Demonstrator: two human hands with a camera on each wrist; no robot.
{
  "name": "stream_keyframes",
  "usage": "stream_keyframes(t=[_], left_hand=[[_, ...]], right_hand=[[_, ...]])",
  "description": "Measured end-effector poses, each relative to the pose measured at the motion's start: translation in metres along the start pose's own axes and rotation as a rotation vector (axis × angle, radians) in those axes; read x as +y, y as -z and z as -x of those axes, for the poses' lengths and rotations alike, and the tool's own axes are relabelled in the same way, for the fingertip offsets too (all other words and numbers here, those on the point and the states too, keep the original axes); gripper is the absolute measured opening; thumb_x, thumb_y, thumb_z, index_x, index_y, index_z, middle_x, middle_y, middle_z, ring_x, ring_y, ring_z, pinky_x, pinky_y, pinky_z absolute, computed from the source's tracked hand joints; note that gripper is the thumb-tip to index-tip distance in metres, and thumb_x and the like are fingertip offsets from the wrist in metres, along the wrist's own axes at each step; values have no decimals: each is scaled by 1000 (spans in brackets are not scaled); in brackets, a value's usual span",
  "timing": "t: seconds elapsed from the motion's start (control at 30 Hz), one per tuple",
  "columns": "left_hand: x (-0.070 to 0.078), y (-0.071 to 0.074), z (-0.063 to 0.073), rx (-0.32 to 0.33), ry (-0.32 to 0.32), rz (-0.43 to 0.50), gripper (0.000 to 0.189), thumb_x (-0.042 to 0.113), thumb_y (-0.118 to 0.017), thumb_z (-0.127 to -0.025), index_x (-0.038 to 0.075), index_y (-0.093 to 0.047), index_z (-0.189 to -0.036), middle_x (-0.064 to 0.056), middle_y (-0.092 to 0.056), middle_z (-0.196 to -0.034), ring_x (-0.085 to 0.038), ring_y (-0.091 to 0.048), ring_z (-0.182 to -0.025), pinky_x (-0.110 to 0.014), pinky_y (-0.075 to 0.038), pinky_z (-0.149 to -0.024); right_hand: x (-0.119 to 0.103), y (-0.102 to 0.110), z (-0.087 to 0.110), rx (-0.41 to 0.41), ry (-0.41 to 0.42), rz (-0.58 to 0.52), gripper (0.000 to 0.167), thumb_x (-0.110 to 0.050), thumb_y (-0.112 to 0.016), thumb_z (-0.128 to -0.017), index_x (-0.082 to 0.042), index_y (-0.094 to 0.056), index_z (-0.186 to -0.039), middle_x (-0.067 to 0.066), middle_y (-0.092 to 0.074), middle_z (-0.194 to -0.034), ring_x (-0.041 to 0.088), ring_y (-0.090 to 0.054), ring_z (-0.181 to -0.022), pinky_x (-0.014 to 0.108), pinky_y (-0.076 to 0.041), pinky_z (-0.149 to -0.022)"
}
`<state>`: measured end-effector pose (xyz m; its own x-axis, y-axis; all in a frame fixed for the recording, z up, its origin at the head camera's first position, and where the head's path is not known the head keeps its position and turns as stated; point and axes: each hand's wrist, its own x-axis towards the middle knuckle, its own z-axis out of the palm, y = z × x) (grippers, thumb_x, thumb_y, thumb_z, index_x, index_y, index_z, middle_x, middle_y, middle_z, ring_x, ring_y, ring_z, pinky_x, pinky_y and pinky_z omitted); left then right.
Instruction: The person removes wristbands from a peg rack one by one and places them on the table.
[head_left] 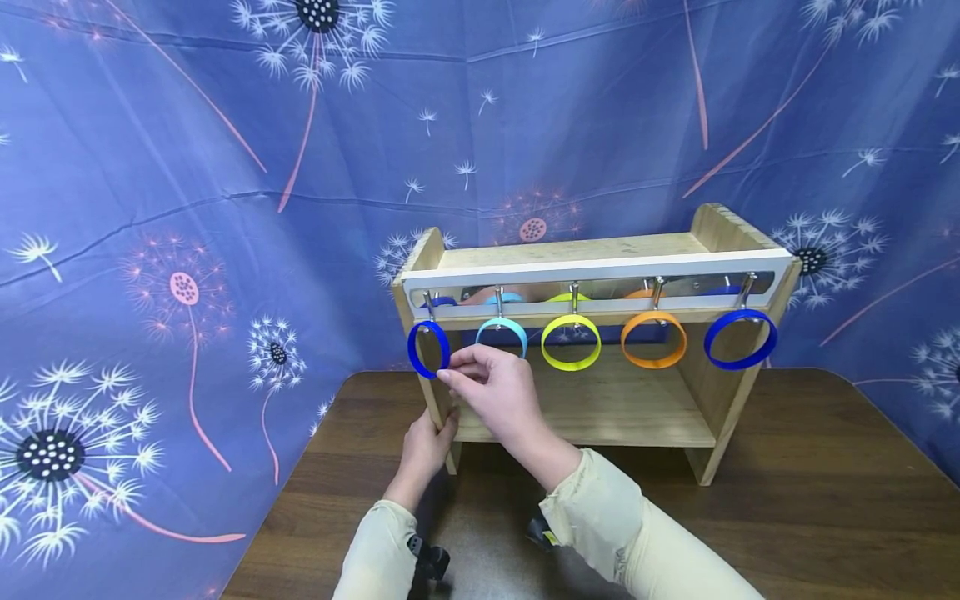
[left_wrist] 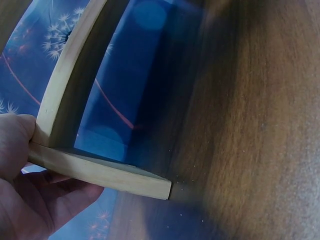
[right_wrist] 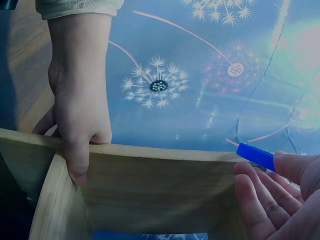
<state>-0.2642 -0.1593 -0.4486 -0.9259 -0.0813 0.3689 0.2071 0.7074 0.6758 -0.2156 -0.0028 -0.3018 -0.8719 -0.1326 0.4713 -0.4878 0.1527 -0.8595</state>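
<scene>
If we move it sideways or loosen our pinch, the leftmost blue ring (head_left: 412, 350) could, we judge, snag on the metal hook (head_left: 429, 305) or drop to the desk (head_left: 840, 467); a slack left hand (head_left: 426, 446) could let the wooden shelf (head_left: 600, 404) shift. Our right hand (head_left: 498, 383) pinches the ring's lower right edge, while our left is clamped on the shelf's left side. The ring, at the row's left end, looks thin-walled and deep blue; we cannot tell whether it rests on the hook.
</scene>
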Motion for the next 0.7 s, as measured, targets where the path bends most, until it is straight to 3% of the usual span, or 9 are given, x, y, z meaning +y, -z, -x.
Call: stream_keyframes(t=[0.4,0.7], left_hand=[[-1,-2,-1,10,14,-1,18,29,-62,-94,11,-62,-92,-9,-65,-77,-32,-61,-72,-47,-48,-67],[-3,-3,-1,19,9,2,19,31,-62,-95,12,-62,-92,-7,-64,-75,-30,-60,-70,-46,-47,-66]], right_hand=[[-1,-4,0,32,0,21,12,-12,-77,-84,-5,-71,-93,3,-74,-84,12,-71,-73,25,-55,-67],[1,-1,0,37,2,-65,14,-5,-71,-87,3,-69,-98,18,-73,-88,29,-72,-73,25,-55,-66]])
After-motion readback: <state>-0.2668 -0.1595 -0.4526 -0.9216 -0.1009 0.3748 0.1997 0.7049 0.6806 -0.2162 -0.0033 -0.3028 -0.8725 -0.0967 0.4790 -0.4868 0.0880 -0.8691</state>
